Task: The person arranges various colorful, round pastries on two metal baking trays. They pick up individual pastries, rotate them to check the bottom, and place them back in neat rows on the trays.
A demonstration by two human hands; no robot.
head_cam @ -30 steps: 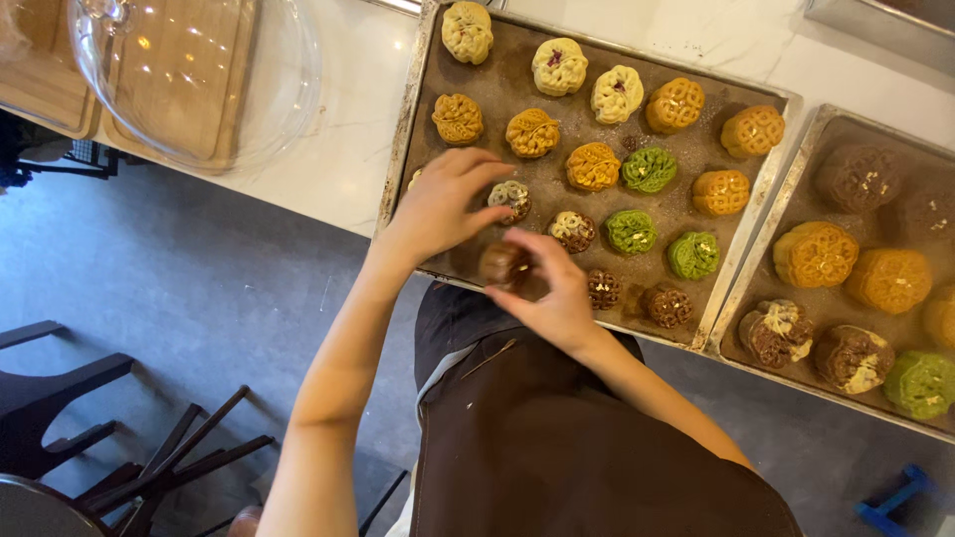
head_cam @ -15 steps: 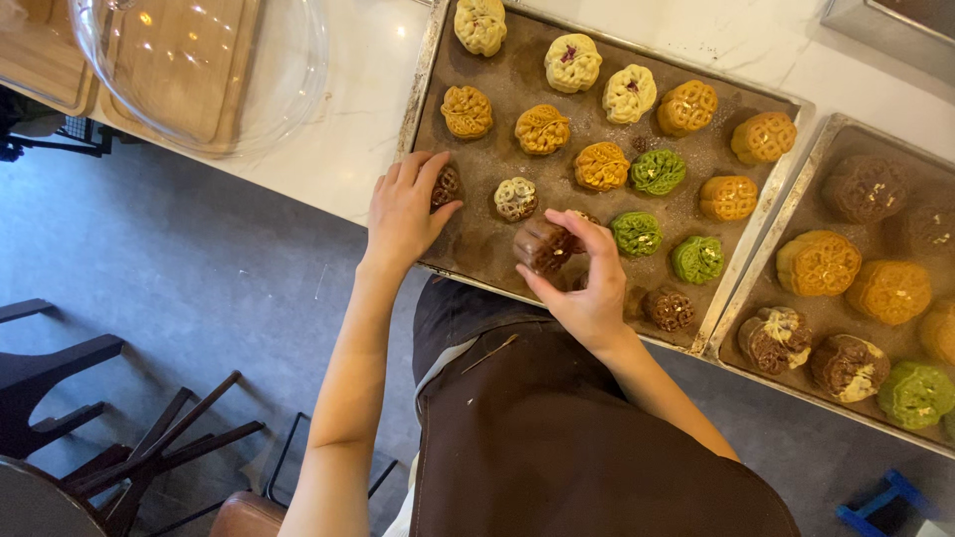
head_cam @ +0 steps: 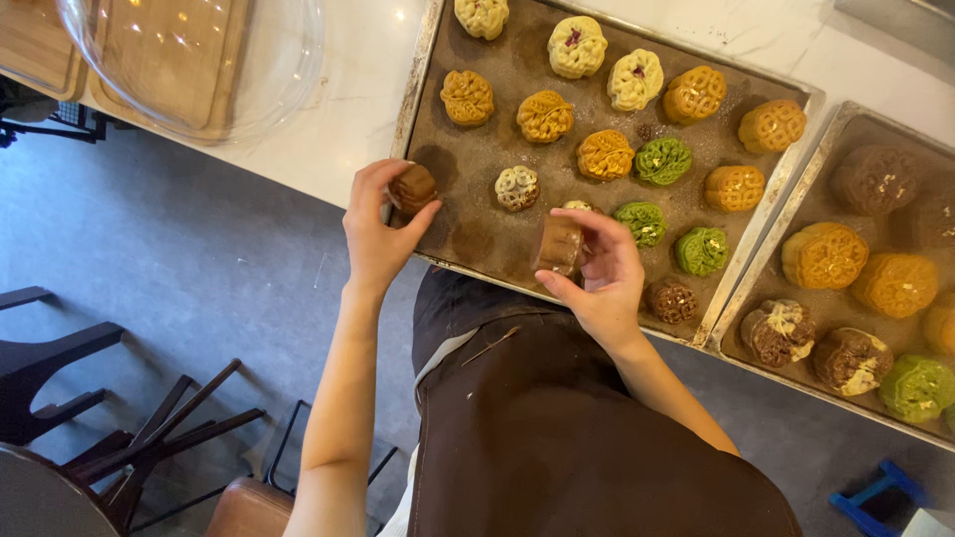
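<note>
Fingers of each hand close round one brown cake (head_cam: 412, 187), left (head_cam: 376, 231) and right (head_cam: 600, 273).

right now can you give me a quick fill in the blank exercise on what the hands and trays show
1. The left hand holds a small ____ cake at the near left corner of the baking tray.
2. The right hand grips another brown cake over the tray's ____ edge.
3. A second tray sits to the ____ of the first.
4. A clear ____ dome rests over a wooden board on the counter.

Missing words: brown; near; right; glass
</note>
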